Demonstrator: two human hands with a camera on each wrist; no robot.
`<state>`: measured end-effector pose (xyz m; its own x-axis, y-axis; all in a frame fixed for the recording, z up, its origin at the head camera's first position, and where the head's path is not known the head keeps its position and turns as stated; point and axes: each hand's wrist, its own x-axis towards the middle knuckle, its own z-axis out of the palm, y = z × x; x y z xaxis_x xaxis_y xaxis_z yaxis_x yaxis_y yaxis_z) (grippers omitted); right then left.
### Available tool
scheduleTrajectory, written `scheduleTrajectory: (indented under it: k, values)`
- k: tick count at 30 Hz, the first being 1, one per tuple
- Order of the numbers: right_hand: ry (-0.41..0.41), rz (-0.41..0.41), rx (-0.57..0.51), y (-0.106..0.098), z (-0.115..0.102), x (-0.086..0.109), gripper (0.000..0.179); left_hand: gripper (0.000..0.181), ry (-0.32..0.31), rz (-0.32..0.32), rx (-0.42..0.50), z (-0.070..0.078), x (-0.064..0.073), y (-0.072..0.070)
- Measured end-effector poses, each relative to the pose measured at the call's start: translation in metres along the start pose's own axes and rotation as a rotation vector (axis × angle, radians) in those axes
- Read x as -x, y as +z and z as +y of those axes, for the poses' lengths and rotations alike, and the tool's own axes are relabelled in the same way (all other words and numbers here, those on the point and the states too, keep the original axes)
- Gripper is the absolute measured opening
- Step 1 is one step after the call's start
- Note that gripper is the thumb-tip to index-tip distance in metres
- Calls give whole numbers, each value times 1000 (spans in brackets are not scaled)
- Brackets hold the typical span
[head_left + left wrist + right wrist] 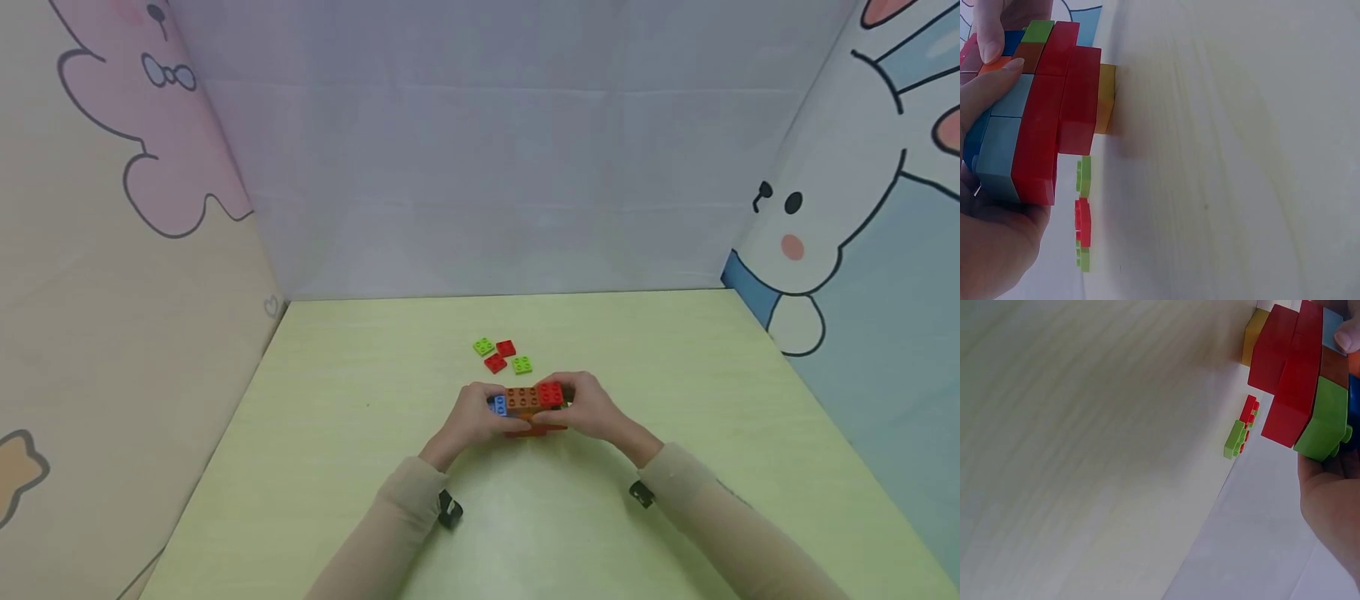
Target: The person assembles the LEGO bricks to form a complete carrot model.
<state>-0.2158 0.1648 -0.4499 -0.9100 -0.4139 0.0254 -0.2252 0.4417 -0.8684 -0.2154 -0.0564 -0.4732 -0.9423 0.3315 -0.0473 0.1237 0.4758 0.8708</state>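
Observation:
A built-up stack of toy building bricks is held between both hands near the middle of the table. Brown, red and blue studded bricks show on top in the head view. My left hand grips its left end, and my right hand grips the right end. In the left wrist view, red bricks form its lower layers, with light blue bricks above and a yellow brick at the bottom. A green brick shows by the right hand in the right wrist view. Fingers hide parts of the stack.
Beyond the hands, loose green bricks and red bricks lie close together on the pale table. A light cloth wall stands behind the table's back edge, with printed walls at both sides.

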Motion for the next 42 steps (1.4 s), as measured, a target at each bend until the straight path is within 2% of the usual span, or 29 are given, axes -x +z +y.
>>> scheduleTrajectory:
  k: [4,9,14,17,20,22,27,30,32,37,42]
  values:
    - [14,3,-4,0,1,0,41,43,8,-2,-14,1,0,0]
    - [-6,-8,-12,0,3,0,39,44,46,-16,-13,0,0,1]
    - [-19,-12,-8,-1,4,0,39,46,93,-53,30,-3,-2,-3]
    - [-8,-12,-1,0,4,-1,38,39,149,-25,81,-6,-3,-8]
    - [9,-11,7,1,2,-2,39,37,211,49,128,-10,-6,-13]
    - [18,-7,10,1,1,-2,40,41,217,103,160,-12,-9,-16]
    - [28,-17,6,2,-1,-4,39,52,132,229,125,-17,-19,-21]
    - [16,-25,1,3,-2,-5,39,46,80,254,51,-20,-28,-24]
    - [4,-27,1,3,-2,-5,38,44,47,246,-12,-22,-34,-25]
    - [4,-32,-2,4,-3,-5,38,52,-25,181,-175,-26,-51,-29]
    - [34,-24,5,4,-5,-4,39,55,-26,137,-288,-30,-66,-29]
